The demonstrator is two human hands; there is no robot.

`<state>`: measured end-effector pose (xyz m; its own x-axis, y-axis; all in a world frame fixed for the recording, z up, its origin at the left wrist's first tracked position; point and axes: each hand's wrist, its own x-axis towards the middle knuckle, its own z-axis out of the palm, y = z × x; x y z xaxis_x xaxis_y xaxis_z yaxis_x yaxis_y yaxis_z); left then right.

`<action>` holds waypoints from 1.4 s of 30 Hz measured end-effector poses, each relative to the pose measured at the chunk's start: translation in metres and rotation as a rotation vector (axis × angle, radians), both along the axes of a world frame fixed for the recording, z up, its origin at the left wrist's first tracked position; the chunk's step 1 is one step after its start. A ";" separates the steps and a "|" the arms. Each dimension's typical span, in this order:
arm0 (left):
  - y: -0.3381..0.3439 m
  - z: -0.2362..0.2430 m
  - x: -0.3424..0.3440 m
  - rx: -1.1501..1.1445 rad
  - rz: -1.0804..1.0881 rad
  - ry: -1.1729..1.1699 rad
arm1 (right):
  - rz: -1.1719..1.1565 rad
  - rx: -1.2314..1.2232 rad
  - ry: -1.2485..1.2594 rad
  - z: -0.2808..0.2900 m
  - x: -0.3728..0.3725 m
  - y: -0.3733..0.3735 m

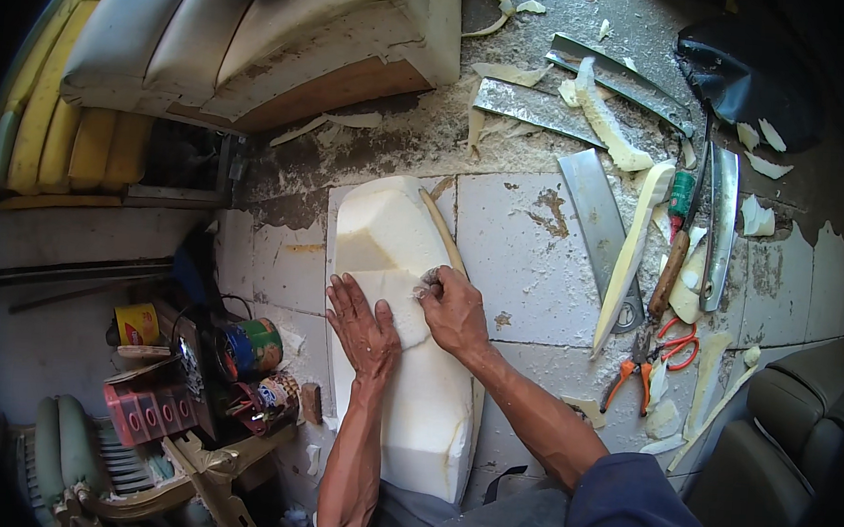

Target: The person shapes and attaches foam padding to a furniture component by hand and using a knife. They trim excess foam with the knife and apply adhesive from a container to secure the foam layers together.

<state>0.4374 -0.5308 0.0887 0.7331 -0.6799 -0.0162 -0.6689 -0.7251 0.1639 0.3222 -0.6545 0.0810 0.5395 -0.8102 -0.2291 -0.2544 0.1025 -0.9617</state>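
Observation:
A long block of white foam [400,378] shaped like a seat cushion lies lengthwise on the tiled floor in front of me. My left hand [365,323] rests flat on its middle, fingers spread, pressing a smaller foam patch [396,296] onto the block. My right hand [453,309] is closed at the patch's upper right edge, pinching it or a small item I cannot make out. A thin tan strip [443,231] runs along the block's right side.
Pliers with orange handles [633,368], red scissors [680,342], a wooden-handled tool [671,274], metal blades [598,226] and foam scraps lie to the right. Cans [248,348] and clutter sit at the left. Upholstered seat cushions [213,38] stand at the top left.

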 end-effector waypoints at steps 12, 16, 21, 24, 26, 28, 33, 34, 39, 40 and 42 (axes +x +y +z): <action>0.005 -0.005 0.008 0.097 -0.004 -0.011 | 0.218 -0.601 0.242 -0.008 0.012 0.042; 0.022 -0.012 0.038 -0.376 0.198 -0.004 | -0.122 -0.370 -0.006 -0.009 0.001 0.038; 0.033 -0.006 0.076 -0.875 0.605 0.640 | -0.133 -0.343 -0.002 0.000 -0.006 0.026; 0.025 0.004 0.080 -0.959 0.666 0.699 | -0.138 -0.301 0.042 0.003 0.001 0.017; 0.026 0.001 0.085 -0.926 0.660 0.701 | -0.131 -0.266 0.075 0.002 0.004 0.013; 0.030 -0.001 0.089 -0.926 0.646 0.694 | -0.114 -0.227 0.087 0.001 0.005 0.012; 0.031 -0.006 0.093 -0.870 0.667 0.647 | -0.093 -0.230 0.076 0.000 0.004 0.011; 0.032 -0.008 0.090 -0.779 0.584 0.457 | -0.089 -0.230 0.076 0.000 0.004 0.011; -0.006 0.011 0.018 -0.330 -0.019 -0.203 | -0.200 -0.211 -0.043 -0.006 -0.005 0.010; -0.014 0.017 0.003 -0.266 -0.100 -0.179 | -0.236 -0.207 -0.082 -0.008 -0.007 0.011; -0.022 0.018 -0.011 -0.159 -0.160 -0.114 | -0.236 -0.194 -0.112 -0.013 -0.013 0.015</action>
